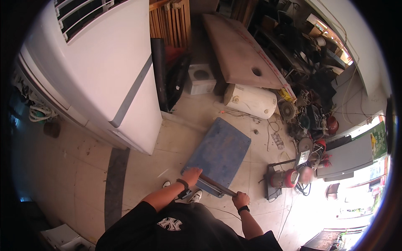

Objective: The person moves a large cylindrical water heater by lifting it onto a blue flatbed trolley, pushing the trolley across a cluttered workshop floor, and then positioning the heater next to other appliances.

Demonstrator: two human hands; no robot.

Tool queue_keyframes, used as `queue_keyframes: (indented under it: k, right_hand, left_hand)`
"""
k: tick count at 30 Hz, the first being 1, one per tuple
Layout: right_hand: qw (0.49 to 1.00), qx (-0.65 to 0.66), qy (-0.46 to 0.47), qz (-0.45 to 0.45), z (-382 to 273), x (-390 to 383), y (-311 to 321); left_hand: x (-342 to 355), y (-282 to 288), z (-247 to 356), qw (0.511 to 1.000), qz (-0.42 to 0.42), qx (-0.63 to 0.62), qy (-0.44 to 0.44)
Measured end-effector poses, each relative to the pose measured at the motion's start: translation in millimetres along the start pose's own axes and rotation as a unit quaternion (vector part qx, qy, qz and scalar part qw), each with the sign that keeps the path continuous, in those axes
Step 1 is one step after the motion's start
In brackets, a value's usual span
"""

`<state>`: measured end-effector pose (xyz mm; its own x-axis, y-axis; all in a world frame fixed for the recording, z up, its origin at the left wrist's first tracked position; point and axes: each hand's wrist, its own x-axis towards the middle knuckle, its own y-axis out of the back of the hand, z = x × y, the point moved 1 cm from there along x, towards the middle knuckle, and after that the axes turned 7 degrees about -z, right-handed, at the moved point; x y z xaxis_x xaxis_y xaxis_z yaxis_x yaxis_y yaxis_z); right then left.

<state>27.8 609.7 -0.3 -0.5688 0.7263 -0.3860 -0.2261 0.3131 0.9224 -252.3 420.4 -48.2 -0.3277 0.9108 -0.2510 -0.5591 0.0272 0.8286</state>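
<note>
A flat blue platform trolley (218,152) stands on the tiled floor in front of me, with its bar handle (218,187) at the near end. My left hand (192,175) is closed on the left part of the bar, and my right hand (241,200) is closed on its right end. My shoes (195,196) show just below the handle.
A tall white appliance (92,62) stands at left. Beyond the trolley lie a white tank (251,100), a square box (201,81), a large leaning panel (240,54) and wooden frames (171,23). Cluttered machines (284,179) and cables line the right side, near a bright opening.
</note>
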Motion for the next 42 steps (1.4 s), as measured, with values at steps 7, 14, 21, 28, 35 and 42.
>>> queue_keyframes:
  k: [7, 14, 21, 28, 35, 42]
  right_hand:
    - [1.0, 0.017, 0.002, -0.002, 10.6, 12.2, 11.1]
    - [0.999, 0.038, 0.03, 0.022, 14.8, 28.3, 17.0]
    - [0.998, 0.052, 0.045, 0.007, 19.4, 53.3, 7.2]
    - [0.977, 0.089, 0.137, -0.133, 13.3, 68.8, 42.7]
    - [0.938, 0.176, 0.234, -0.186, 37.1, 78.3, 26.4]
    - [0.892, 0.251, 0.302, -0.223, 41.6, 88.1, 35.8]
  left_hand:
    - [12.6, 9.6, 23.3, 0.999, -0.008, 0.014, 0.028]
    - [23.8, 16.0, 24.0, 0.998, 0.011, -0.063, 0.022]
    - [52.8, 18.2, 27.7, 0.987, 0.082, -0.104, 0.086]
    - [80.1, 18.4, 4.4, 0.994, 0.03, -0.049, 0.096]
    - [79.1, 7.4, 2.3, 0.994, 0.072, -0.066, 0.052]
    - [78.0, 27.5, 83.4, 0.988, 0.069, 0.033, 0.134]
